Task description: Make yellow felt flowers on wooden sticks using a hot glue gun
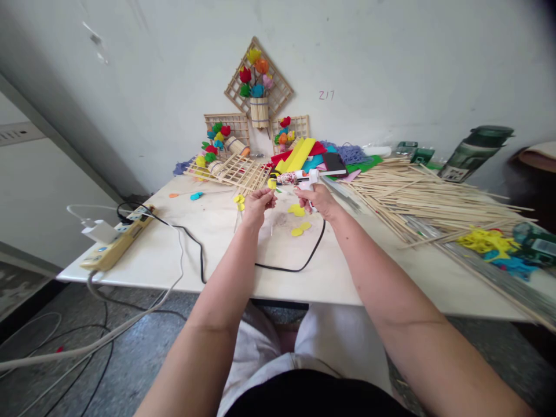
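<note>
My right hand is wrapped round the handle of a white hot glue gun, whose nozzle points left. A white glue stick sticks out of its back. My left hand is closed in a pinch just left of the nozzle, on a small yellow felt flower; its stem is mostly hidden by the fingers. Yellow felt petals lie on the table below the glue gun, with more yellow petals beside my left hand.
Bamboo lattices and flower decorations stand against the wall. Many thin sticks cover the right side, near a dark bottle. A power strip sits at left. A black cord loops across the front.
</note>
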